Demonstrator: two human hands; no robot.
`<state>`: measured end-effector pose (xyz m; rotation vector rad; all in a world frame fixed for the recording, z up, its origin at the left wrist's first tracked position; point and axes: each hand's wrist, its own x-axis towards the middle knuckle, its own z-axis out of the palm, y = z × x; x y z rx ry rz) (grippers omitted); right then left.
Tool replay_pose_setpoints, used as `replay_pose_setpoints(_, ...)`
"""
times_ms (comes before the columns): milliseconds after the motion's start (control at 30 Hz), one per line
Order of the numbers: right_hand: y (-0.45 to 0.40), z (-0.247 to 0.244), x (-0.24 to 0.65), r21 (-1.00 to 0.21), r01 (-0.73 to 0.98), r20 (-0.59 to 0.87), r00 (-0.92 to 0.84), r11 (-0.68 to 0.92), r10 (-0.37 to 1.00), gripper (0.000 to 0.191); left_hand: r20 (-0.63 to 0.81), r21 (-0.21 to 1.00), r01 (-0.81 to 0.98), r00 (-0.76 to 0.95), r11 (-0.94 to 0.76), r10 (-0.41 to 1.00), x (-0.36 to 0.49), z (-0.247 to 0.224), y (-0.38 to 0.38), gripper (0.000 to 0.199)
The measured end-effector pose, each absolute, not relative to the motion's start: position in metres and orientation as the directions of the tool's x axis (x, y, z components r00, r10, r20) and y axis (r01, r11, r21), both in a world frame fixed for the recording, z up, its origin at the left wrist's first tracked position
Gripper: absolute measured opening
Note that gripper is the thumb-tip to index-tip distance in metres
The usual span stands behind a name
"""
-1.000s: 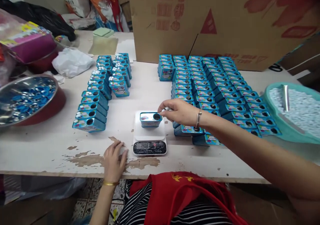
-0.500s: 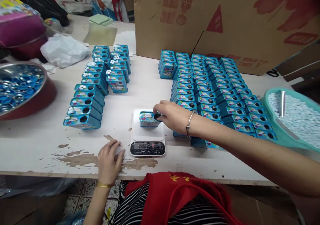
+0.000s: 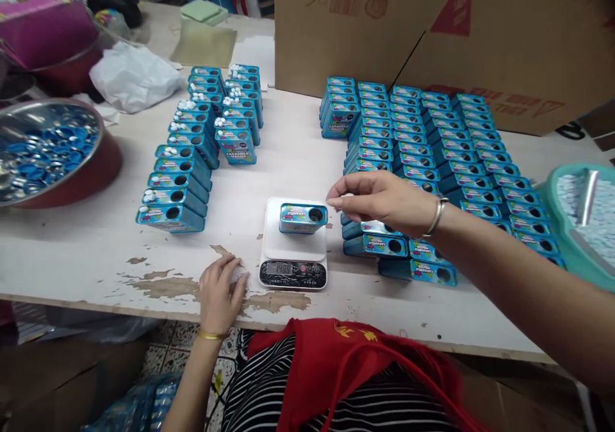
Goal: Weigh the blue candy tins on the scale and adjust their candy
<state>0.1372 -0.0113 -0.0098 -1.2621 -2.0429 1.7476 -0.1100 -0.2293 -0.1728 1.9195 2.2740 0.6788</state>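
A blue candy tin (image 3: 303,218) stands upright on a white digital scale (image 3: 293,250), its round top opening uncovered. Just right of the tin, apart from it, hovers my right hand (image 3: 379,200), thumb and fingertips pinched together. A small pale bit shows between those fingers, too small to name. My left hand (image 3: 221,294) rests on the table near its front edge, left of the scale, thumb apart from the loosely bent fingers, holding nothing. The scale's lit display (image 3: 279,268) reads about 140.
Rows of blue tins (image 3: 413,143) stand to the right, more tins (image 3: 175,182) to the left, several topped with white candies. A bowl of lids (image 3: 108,169) is far left, a turquoise basin (image 3: 552,195) of white candies with a metal scoop far right. A cardboard box (image 3: 336,54) stands behind.
My right hand has drawn back from the tin's opening to the right. The tin stays on the scale, and my left hand stays on the table. The view has shifted slightly.
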Motion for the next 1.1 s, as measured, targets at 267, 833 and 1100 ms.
replay_pose_setpoints(267, -0.018, -0.023, 0.161, -0.846, 0.488, -0.492, -0.556, -0.216, 0.67, 0.013, 0.2, 0.397, 0.908, -0.226, 0.132, 0.953, -0.109, -0.172, -0.229, 0.029)
replay_pose_setpoints(833, -0.025, -0.009, 0.101, -0.408, 0.694, -0.256, -0.711, 0.594, 0.655, 0.023, 0.205, 0.384, 0.915, -0.217, 0.126, 0.954, -0.112, -0.174, -0.229, 0.029)
replay_pose_setpoints(1100, -0.027, -0.003, 0.095, -0.392, 0.681, -0.248, -0.726, 0.618, 0.642, 0.026, 0.209, 0.394, 0.911, -0.22, 0.124, 0.953, -0.11, -0.173, -0.227, 0.029)
